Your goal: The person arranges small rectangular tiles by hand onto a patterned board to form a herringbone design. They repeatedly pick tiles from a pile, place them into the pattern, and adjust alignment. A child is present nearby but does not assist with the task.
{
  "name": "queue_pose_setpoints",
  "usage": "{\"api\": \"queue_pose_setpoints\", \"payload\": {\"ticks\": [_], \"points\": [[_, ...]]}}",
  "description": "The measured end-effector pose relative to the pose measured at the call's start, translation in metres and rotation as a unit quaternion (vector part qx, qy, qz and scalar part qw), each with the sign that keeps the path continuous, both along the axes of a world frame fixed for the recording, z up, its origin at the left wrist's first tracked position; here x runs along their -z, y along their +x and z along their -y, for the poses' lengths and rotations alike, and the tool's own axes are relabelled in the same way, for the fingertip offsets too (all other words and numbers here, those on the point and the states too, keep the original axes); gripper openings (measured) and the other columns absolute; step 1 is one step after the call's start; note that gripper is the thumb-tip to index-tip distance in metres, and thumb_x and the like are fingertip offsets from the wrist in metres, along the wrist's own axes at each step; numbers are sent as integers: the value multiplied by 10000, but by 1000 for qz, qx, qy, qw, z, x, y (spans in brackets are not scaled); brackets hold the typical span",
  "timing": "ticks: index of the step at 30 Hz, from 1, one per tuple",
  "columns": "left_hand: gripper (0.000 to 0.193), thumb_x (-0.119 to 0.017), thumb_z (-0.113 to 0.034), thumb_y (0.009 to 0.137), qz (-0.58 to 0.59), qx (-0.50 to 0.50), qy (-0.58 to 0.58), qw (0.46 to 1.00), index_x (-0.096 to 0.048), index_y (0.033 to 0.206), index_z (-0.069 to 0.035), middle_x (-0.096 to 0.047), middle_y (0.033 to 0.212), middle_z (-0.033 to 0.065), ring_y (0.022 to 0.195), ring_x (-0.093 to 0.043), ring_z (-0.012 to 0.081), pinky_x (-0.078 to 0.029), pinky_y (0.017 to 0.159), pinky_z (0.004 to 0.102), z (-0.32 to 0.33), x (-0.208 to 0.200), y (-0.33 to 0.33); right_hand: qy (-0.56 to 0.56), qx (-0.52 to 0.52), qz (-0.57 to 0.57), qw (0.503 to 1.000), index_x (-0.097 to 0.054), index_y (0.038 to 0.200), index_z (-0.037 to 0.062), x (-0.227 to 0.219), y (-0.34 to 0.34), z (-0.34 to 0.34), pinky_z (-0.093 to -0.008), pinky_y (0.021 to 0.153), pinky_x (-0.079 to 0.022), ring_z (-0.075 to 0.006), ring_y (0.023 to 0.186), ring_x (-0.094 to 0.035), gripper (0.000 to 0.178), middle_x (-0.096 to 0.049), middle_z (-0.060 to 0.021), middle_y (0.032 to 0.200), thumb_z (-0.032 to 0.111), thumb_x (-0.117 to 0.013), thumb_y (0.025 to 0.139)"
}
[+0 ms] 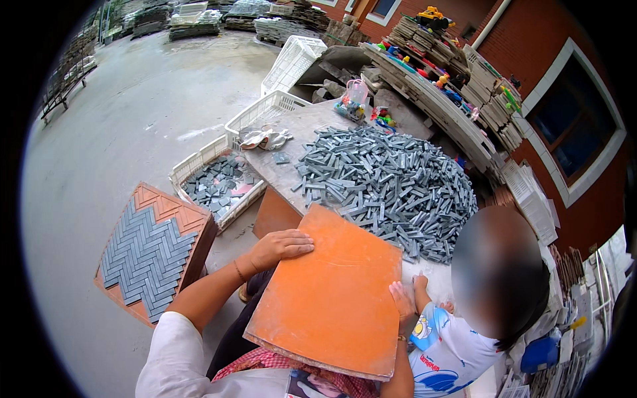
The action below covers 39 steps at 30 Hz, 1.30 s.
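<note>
A large flat orange board (332,285) is tilted in front of me above my lap, its lower edge near my body. Its bottom rim looks layered, and I cannot tell whether it is one board or more. My left hand (292,245) is closed over its left edge, fingers lying on top. At the opposite edge my right hand (402,302) grips the board, its thumb side partly hidden. Beyond the board, a big heap of small grey stone strips (385,182) covers the table (279,178).
To the left, a stack carries a herringbone panel (147,255) of grey strips on an orange base. A white crate (229,215) holds square grey pieces; a glove (265,137) lies nearby. A person (458,351) stands close at right, arm by the table. Stacked slabs (424,86) line the wall.
</note>
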State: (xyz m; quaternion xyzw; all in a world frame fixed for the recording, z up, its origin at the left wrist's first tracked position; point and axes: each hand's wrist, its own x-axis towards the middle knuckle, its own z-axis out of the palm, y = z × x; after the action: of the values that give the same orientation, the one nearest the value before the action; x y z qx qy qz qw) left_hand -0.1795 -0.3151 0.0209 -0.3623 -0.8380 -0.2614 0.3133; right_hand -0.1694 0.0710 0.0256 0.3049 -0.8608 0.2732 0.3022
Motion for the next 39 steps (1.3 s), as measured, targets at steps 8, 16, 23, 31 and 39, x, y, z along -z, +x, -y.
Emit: {"api": "queue_pose_setpoints", "payload": {"ticks": [8,16,23,31,39], "points": [[356,-504,-116,822,6,-2,-47,999,-576,1170,-100,-595,1170,38,1116,-559,232,-468,950,340,-9,47,-9,24,87,5,996,-676,1018,33,63,24,-6,-409,936,-467,-278,1061,-610,250,-654,-132,1066,132,-535,836],[391,-478,-88,853,30,-1,-72,997,-540,1239,-86,-559,1248,47,1180,-522,236,-441,989,341,-11,66,-39,87,120,-17,989,-627,1126,36,94,-2,-15,-400,955,-456,-281,1107,-581,320,-618,-119,1153,34,-554,815],[481,-482,-160,884,125,-97,-190,969,-417,1356,-101,-419,1403,48,1350,-318,222,-257,1098,425,-3,22,-30,147,108,171,968,-485,1296,5,1,20,3,-432,1044,-350,-329,1270,-429,397,-465,-166,1355,46,-460,901],[645,-509,-407,881,188,-123,-71,972,-329,1422,-107,-341,1464,57,1375,-269,236,-146,1123,467,-51,-17,34,42,83,81,992,-321,1381,-58,-60,35,69,-510,1108,-166,-377,1355,-273,712,-320,-231,1439,490,-402,933],[647,-529,-371,870,255,-151,-108,949,-336,1405,-65,-316,1473,82,1381,-240,251,-154,1115,486,-56,30,44,219,100,187,952,-334,1377,-25,45,24,64,-494,1103,-198,-344,1346,-290,687,-320,-213,1439,361,-577,862]]}}
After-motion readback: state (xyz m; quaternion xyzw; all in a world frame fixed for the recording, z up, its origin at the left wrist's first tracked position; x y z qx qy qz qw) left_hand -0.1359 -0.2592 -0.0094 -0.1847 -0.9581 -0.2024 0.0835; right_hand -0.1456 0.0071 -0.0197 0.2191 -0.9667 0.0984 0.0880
